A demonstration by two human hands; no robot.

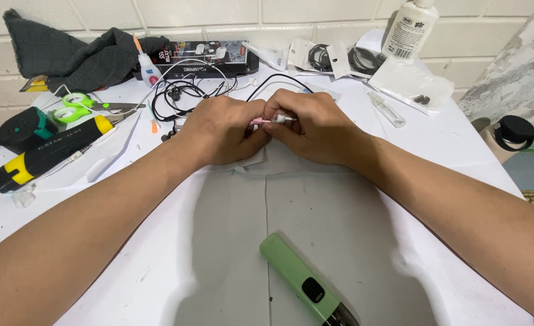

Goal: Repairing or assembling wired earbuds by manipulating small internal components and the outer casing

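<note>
My left hand [222, 130] and my right hand [312, 124] meet at the middle of the white table [400, 181], fingertips touching. Between them they pinch a small pink and white cable connector [269, 121]. A thin black cable [276, 78] arcs away from the hands toward the back. More tangled black and white earphone wires [185, 90] lie just behind my left hand. Most of the connector is hidden by my fingers.
A green handheld device [300, 281] lies near the front. At the left are a black and yellow tool [44, 151], green scissors [77, 105], a glue bottle [149, 69] and a dark cloth [80, 51]. Behind: an earphone box [209, 57], plastic bags [409, 81], a white bottle [409, 27].
</note>
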